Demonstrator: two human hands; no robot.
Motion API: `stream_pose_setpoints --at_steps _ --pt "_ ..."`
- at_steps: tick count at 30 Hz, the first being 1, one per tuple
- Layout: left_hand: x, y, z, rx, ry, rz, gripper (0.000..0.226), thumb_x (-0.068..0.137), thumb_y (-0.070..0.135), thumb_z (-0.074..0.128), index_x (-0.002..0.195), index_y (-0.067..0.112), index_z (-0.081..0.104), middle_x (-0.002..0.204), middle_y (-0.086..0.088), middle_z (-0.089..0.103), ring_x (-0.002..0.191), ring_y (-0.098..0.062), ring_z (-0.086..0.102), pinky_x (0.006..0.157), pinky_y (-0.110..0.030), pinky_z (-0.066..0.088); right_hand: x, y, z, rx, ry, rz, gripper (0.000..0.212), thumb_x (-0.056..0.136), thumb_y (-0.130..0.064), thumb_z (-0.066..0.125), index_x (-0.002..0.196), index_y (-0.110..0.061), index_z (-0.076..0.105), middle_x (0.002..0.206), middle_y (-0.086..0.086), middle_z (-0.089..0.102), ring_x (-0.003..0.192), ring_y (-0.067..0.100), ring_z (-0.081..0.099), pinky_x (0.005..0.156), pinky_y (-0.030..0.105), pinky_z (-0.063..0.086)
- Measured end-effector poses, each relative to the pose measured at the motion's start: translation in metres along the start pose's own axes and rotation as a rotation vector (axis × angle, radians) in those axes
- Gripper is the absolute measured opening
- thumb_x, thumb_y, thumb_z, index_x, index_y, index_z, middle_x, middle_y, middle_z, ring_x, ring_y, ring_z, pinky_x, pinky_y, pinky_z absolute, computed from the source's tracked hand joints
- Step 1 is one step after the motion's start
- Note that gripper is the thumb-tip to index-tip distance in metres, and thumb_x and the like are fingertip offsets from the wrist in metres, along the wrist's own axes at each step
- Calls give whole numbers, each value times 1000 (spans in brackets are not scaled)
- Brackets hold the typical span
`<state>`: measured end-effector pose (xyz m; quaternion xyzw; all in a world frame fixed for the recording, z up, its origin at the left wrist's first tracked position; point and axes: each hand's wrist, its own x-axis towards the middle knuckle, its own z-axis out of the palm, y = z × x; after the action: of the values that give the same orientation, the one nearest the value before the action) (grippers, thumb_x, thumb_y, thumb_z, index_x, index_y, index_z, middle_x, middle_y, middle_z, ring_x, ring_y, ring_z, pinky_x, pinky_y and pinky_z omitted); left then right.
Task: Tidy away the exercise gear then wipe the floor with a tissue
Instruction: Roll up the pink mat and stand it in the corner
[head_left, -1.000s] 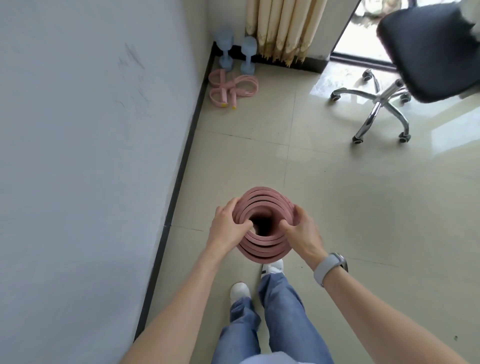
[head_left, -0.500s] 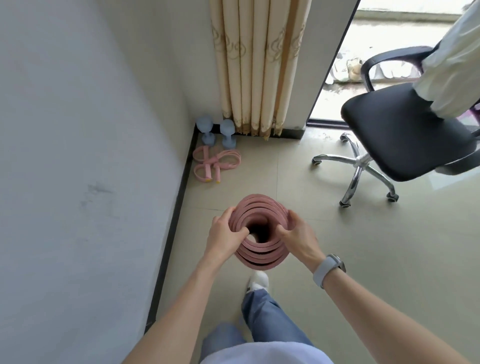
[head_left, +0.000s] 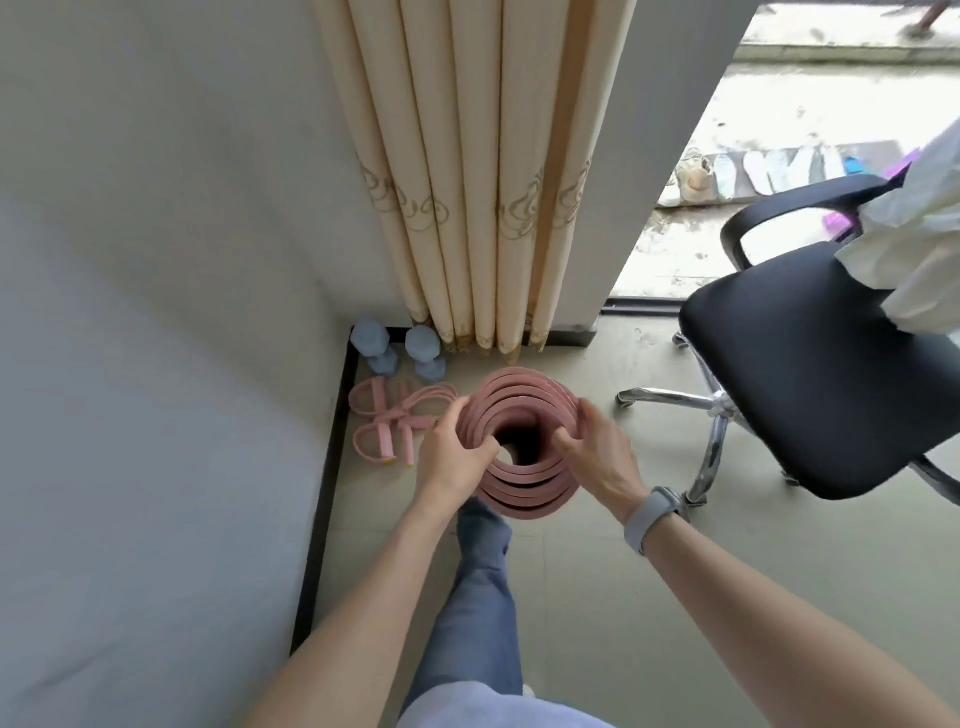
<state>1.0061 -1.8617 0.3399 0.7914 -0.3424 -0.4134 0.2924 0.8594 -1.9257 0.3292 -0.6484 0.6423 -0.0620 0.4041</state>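
L hand (head_left: 451, 457) & R hand (head_left: 592, 451) grip rolled mat (head_left: 524, 426); keep coil tight, set down upright by dumbbells (head_left: 397, 349) at 11 o'clock.

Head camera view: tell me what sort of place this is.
Probably a room at home, in a corner beside a balcony door. A curtain hangs to the tiled floor, an office chair stands nearby, and dumbbells sit against the wall.

No legible text, label, brand, number or sign on anything in view.
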Motion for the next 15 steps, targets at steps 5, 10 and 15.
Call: stream_pose_setpoints --at_steps 5,10,15 --pt "136 13 -3 -42 -14 -81 58 84 21 63 136 14 39 127 -2 56 107 -11 51 85 -16 34 126 -37 16 82 23 89 27 79 -23 53 105 -15 52 95 6 64 88 28 59 78 37 49" --pt "237 19 12 -93 -12 -138 53 86 17 63 135 13 42 110 5 56 98 -4 49 73 -2 33 227 -43 41 194 63 226 39 80 -27 55 116 -15 49 104 6 63 94 26 59 82 39 49" --pt "326 15 33 -46 41 -107 47 82 17 65 127 12 53 118 -6 64 103 -11 56 80 -9 36 307 -37 64 245 128 299 36 76 -31 54 107 -12 55 99 9 66 91 30 60 73 31 42"
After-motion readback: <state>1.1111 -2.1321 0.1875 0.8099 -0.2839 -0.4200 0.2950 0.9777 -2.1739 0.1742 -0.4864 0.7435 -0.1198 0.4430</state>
